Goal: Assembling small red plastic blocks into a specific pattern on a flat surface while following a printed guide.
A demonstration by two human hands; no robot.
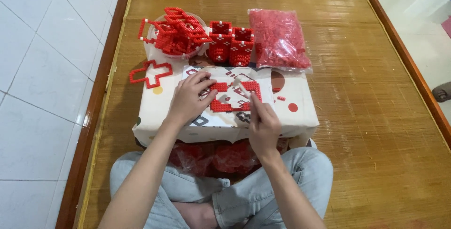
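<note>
Both hands work a red brick frame [232,98] lying on a white box [300,116]. Left hand [190,98] presses it flat, fingers spread; right hand [263,123] pinches its right edge.

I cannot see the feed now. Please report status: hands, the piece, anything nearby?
Left hand flat on red brick frame, steadying. Right hand pinching its lower right edge. Frame on white box; loose red brick beside.
</note>
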